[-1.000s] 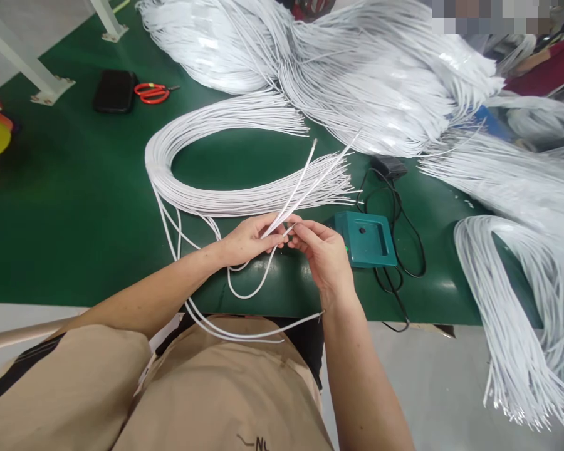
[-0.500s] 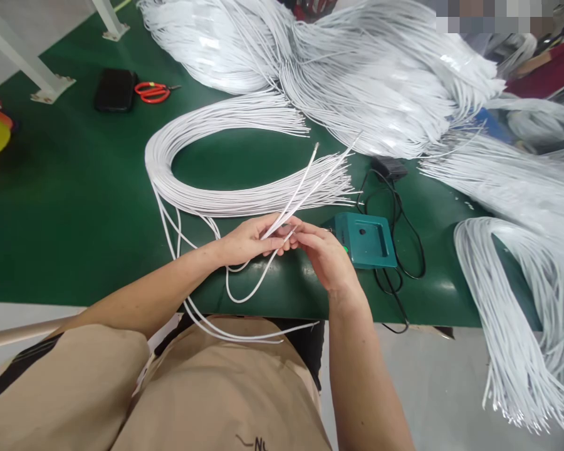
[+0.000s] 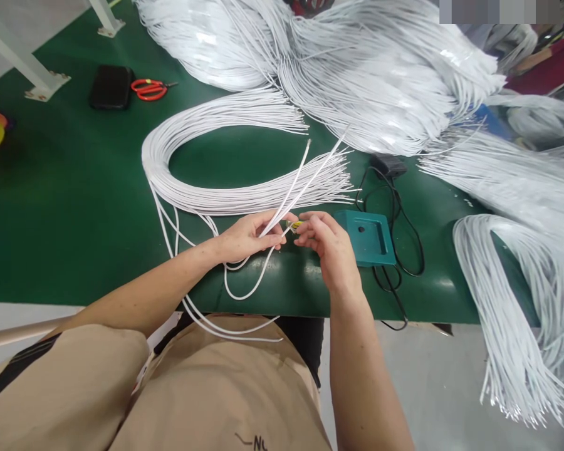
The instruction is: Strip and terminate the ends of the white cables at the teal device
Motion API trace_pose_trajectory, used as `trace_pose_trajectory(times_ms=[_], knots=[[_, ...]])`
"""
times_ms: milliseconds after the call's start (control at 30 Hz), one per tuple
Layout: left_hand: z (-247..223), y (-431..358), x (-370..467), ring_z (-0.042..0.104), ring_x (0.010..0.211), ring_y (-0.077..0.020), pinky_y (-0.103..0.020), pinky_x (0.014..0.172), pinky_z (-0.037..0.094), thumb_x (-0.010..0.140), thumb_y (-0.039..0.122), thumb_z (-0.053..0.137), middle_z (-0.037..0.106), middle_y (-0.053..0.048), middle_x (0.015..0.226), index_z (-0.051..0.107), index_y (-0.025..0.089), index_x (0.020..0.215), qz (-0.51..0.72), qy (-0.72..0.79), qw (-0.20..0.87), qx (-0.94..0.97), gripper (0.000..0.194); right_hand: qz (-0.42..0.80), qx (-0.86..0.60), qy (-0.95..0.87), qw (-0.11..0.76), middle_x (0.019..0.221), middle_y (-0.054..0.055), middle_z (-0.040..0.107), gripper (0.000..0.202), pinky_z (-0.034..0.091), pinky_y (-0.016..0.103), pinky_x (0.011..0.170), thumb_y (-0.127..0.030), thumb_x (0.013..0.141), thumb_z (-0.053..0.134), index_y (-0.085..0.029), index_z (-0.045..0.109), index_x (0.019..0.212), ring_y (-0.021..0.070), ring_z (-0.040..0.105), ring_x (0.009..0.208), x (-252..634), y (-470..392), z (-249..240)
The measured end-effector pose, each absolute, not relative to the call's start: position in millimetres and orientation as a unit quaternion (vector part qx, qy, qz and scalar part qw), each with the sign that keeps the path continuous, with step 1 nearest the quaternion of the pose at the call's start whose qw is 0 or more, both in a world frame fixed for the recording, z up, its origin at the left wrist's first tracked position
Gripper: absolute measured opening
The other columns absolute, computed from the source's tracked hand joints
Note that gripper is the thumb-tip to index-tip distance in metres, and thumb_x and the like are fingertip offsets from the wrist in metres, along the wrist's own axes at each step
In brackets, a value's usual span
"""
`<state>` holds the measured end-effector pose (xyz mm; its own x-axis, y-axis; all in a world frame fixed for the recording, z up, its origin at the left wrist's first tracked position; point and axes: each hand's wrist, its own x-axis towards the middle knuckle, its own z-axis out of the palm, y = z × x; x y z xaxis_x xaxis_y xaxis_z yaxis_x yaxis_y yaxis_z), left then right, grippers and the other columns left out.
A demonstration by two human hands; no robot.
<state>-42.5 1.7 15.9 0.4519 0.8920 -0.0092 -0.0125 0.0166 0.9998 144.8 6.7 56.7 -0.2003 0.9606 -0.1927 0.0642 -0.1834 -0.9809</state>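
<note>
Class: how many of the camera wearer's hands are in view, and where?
2: the left hand gripping white cables, and the right hand beside it, near the teal box. Neither is fully hidden.

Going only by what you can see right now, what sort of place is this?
Probably a cable workshop or factory: big heaps of white cables lie on a green table, with red scissors there too.

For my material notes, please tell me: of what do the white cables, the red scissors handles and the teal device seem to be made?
White cables: probably plastic-sheathed, satin finish; they look smooth and bend in even curves.
Red scissors handles: likely plastic or plastic-coated; bright, uniform colour.
Teal device: moulded plastic or painted metal; its even colour leaves this open.
</note>
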Motion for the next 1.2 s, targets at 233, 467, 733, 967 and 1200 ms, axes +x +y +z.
trace_pose_trajectory(times_ms=[233,467,733,967,1200], knots=[[17.4,0.3,-38.4,0.056,0.06,-0.0089,-0.021,0.058,0.045,0.079,0.025,0.067,0.06,0.001,0.073,0.054,0.019,0.123,0.38,0.358,0.681,0.514,0.047,0.362,-0.524,-0.711,0.298,0.074,0.002,0.065,0.019,0.045,0.028,0.07,-0.029,0.089,0.051,-0.018,0.061,0.077,0.0151,0.058,0.069,137.5,2.9,44.8],[21.9,4.4,-35.2,0.059,0.062,-0.0094,-0.014,0.041,0.03,0.069,0.019,0.074,0.06,0.001,0.07,0.055,0.015,0.112,0.405,0.39,0.754,0.338,0.046,-0.053,-0.475,-0.864,0.161,0.085,0.01,0.064,0.027,0.036,0.035,0.074,-0.022,0.095,0.037,-0.017,0.063,0.089,0.024,0.053,0.083,140.4,7.3,39.1],[5.1,9.3,-32.4,0.066,0.067,-0.0126,-0.017,0.051,0.047,0.073,0.021,0.072,0.064,-0.001,0.074,0.053,0.015,0.121,0.417,0.433,0.669,0.437,0.053,0.028,-0.491,-0.87,0.046,0.079,0.005,0.068,0.012,0.033,0.037,0.088,-0.016,0.086,0.052,-0.019,0.063,0.086,0.0222,0.058,0.082,168.4,42.7,52.4],[-4.4,14.5,-27.8,0.068,0.069,-0.0128,-0.022,0.062,0.055,0.073,0.02,0.071,0.066,-0.001,0.075,0.055,0.015,0.125,0.412,0.444,0.652,0.455,0.054,0.024,-0.483,-0.871,0.087,0.073,0.006,0.065,0.014,0.032,0.034,0.074,-0.009,0.077,0.052,-0.019,0.062,0.075,0.023,0.053,0.08,169.4,44.0,46.2],[-6.8,12.1,-23.4,0.069,0.07,-0.0143,-0.024,0.065,0.058,0.072,0.017,0.07,0.066,-0.001,0.076,0.057,0.015,0.124,0.402,0.483,0.622,0.467,0.054,0.016,-0.495,-0.864,0.093,0.066,0.006,0.062,0.018,0.037,0.036,0.075,-0.009,0.079,0.049,-0.019,0.063,0.072,0.0233,0.051,0.076,167.3,43.8,45.1]])
